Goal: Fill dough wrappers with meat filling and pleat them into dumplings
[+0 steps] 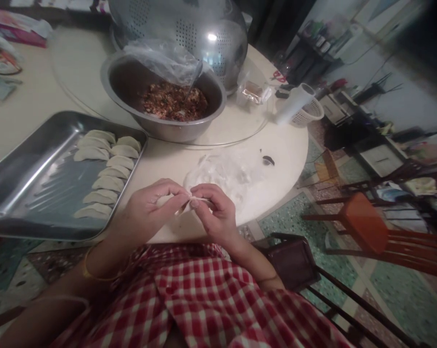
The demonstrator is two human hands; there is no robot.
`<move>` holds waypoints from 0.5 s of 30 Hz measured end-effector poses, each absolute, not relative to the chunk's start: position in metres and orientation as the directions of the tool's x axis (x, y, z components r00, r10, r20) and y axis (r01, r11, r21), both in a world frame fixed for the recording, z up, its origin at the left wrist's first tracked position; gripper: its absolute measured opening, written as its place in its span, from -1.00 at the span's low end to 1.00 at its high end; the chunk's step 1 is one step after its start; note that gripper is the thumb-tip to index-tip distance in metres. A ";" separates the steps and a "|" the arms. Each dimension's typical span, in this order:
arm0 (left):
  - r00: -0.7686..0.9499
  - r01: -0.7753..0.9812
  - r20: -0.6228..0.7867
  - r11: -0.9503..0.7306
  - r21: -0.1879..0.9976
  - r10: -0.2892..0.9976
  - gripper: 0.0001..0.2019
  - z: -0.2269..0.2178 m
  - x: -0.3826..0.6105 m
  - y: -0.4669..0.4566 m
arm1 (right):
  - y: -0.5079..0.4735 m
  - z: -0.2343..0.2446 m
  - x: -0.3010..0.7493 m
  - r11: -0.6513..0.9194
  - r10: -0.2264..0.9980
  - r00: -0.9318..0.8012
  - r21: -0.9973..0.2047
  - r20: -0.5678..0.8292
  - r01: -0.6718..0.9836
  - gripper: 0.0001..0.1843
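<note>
Both of my hands meet above the near edge of the table, pinching one pale dumpling point(191, 197) between thumbs and forefingers. My left hand point(151, 208) is closed on its left side, and my right hand point(216, 210) is closed on its right side. Most of the dumpling is hidden by my fingers. Left of my hands, a metal tray point(33, 193) holds several folded dumplings point(108, 183) along its right part. Beyond my hands stands a metal bowl point(164, 126) of dark minced filling point(173, 101), with a utensil and clear plastic in it.
A plastic bag point(222, 174) lies flat just past my hands. Behind the bowl leans a large perforated metal colander point(189, 29). A plastic box point(254, 92), a film roll point(294, 104) and a white basket point(309, 113) stand at the right. Chairs point(363, 222) are beside the table.
</note>
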State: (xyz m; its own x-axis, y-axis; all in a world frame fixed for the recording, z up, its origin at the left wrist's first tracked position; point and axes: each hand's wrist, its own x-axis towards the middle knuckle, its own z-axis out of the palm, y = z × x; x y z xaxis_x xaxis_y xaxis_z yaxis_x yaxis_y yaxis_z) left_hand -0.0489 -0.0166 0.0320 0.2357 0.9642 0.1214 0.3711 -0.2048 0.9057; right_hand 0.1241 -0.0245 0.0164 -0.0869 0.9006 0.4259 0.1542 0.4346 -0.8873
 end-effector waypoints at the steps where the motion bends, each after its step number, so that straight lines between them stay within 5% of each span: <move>1: 0.242 0.350 0.133 -0.215 0.912 0.961 -0.80 0.031 -0.050 -0.017 | -0.024 0.016 0.124 0.436 0.900 -0.070 -0.886 0.431 0.157 -0.91; 15: 0.143 0.492 0.228 -0.269 0.828 0.963 -0.87 0.028 -0.057 -0.025 | -0.025 0.013 0.119 0.447 0.895 -0.065 -0.880 0.442 0.163 -0.85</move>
